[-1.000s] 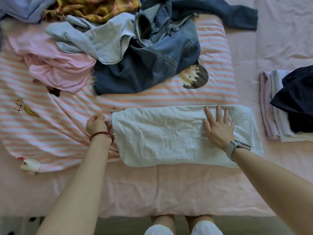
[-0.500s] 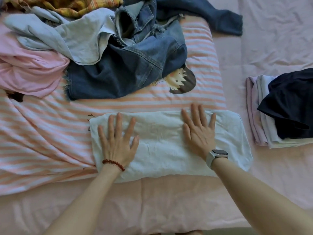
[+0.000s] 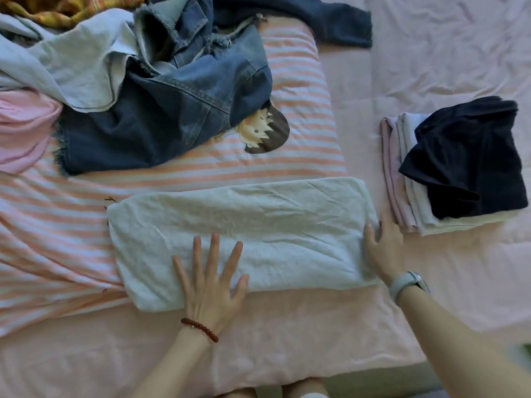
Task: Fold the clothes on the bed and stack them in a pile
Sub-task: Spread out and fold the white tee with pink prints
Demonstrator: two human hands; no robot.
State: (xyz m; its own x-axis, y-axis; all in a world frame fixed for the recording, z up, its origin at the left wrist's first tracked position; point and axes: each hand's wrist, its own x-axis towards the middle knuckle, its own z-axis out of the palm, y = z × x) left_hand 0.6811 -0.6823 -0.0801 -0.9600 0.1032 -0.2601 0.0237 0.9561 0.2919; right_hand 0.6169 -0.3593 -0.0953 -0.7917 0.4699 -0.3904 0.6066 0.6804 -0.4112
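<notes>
Left hand [image 3: 209, 285] spread flat on folded white garment [image 3: 244, 234]; right hand [image 3: 383, 248] at its right edge, grip unclear; folded pile [image 3: 416, 202] near.

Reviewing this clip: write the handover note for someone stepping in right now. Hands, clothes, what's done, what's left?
Left hand: flat, fingers spread, pressing the near edge of the pale blue folded garment.
Right hand: at that garment's right end; grip unclear.
Done: garment folded into a long strip; stack of folded clothes topped by a dark navy piece sits to the right.
Left: fold the strip shorter, stack it; then the denim jeans, light grey-blue shirt, pink garment and plaid cloth.
</notes>
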